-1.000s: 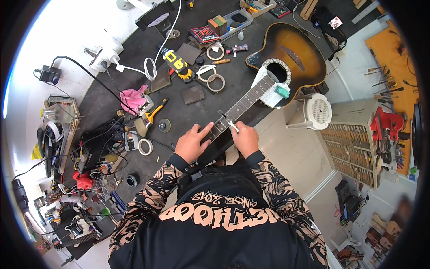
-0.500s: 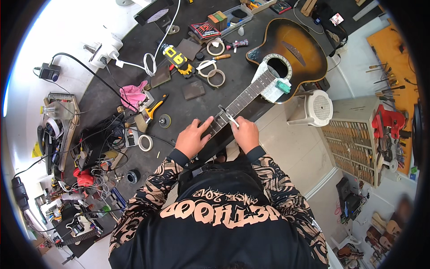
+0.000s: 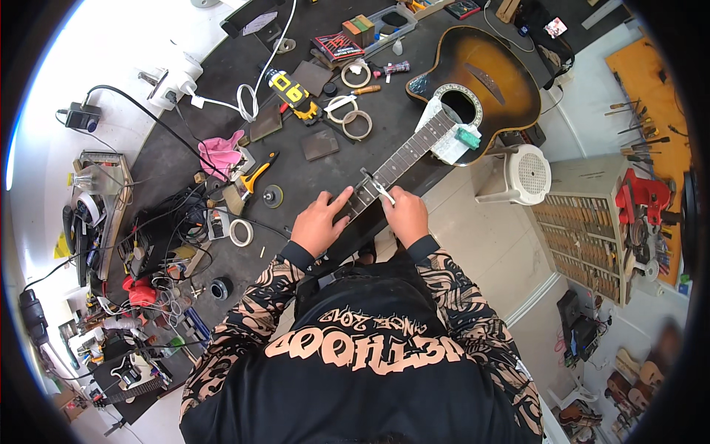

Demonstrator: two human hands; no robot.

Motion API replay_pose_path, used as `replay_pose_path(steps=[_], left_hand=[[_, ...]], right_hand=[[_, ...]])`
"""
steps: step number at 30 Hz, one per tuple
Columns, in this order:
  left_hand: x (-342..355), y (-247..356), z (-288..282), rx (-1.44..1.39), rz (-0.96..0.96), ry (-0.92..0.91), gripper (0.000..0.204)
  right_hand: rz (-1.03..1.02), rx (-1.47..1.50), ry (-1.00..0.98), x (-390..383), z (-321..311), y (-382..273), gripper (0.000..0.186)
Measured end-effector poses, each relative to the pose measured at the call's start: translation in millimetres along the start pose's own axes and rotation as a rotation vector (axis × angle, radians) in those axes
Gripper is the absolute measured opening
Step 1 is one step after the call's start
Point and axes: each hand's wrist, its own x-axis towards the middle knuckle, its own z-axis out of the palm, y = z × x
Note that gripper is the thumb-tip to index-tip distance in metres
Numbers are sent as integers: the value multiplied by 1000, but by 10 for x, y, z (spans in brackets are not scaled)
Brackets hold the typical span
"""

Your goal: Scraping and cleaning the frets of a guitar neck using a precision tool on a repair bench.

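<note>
A pink cloth [image 3: 222, 154] lies on the bench [image 3: 296, 177] at left. Our left hand [image 3: 316, 224] rests at the fretboard [image 3: 403, 158], index finger and thumb spread; whether it grips there, we cannot tell. Our right hand [image 3: 407, 218] is closed around a slim, pale tool [image 3: 384, 192] reaching onto the fretboard. The guitar [image 3: 484, 92] lies face up, its body at upper right, with white sheeting [image 3: 444, 151] and a green block [image 3: 467, 138] beside the soundhole [image 3: 460, 107]. We see the sheeting already laid; the tool work appears under way, how much remains unclear. Against the earlier frame, the guitar sits slightly higher in view; our hands' poses barely differ.
</note>
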Motion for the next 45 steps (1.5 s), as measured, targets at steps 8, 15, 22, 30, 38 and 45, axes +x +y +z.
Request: replay_pose_path(steps=[8, 15, 22, 30, 38, 45], left_hand=[[-4, 22, 27, 0, -18, 24, 78], [-36, 29, 51, -1, -6, 19, 78], [-32, 120, 25, 2, -38, -27, 78], [-59, 133, 43, 13, -17, -42, 79], [-101, 208, 90, 1, 34, -57, 77], [-110, 227, 86, 3, 9, -45, 77]], right_hand=[[23, -14, -10, -53, 2, 31, 29], [13, -9, -7, -88, 4, 72, 28], [17, 5, -17, -124, 16, 143, 28], [11, -6, -25, -113, 4, 169, 28], [-3, 0, -34, -160, 0, 235, 29], [1, -13, -47, -202, 2, 265, 29]])
